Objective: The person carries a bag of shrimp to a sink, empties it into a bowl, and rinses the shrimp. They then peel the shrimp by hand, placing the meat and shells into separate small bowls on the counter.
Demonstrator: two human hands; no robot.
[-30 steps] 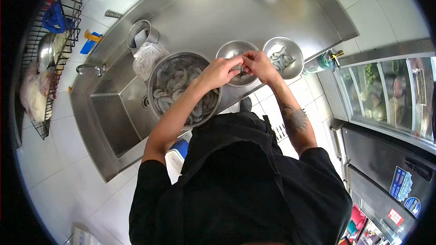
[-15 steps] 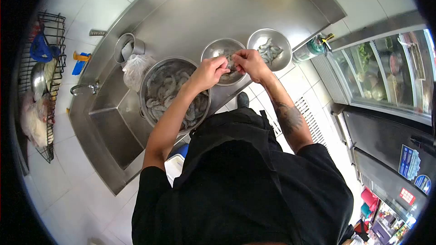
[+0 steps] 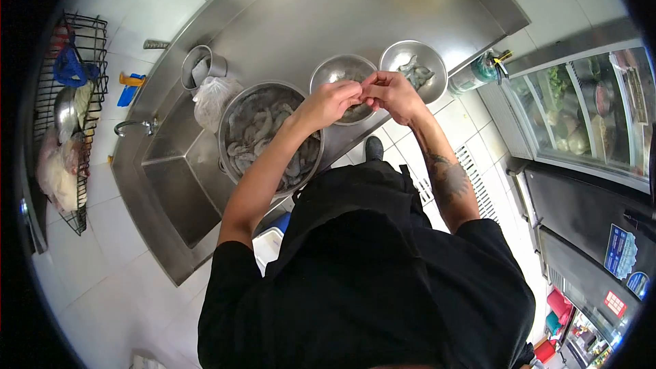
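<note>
My left hand [image 3: 333, 104] and my right hand [image 3: 395, 93] meet fingertip to fingertip over the middle steel bowl [image 3: 328, 72]. Both are closed in a pinch on a small shrimp, which the fingers almost wholly cover. Greyish scraps, partly hidden by my hands, lie in that bowl. To its right, a second steel bowl [image 3: 396, 51] holds a few grey shrimp [image 3: 418, 74]. Left of my left forearm stands a large steel pot [image 3: 225, 123], filled with many raw shrimp [image 3: 256, 126].
A steel sink [image 3: 181, 195] with a faucet [image 3: 133, 125] lies at left, near a plastic bag [image 3: 213, 104] and a metal container [image 3: 205, 65]. A wire rack [image 3: 85, 116] hangs on the wall. A glass-doored fridge [image 3: 588, 109] stands right; a green bottle [image 3: 475, 72] is by the counter's end.
The whole view has shifted slightly right. My hands have drawn closer together over the middle bowl, and their fingertips now meet.
</note>
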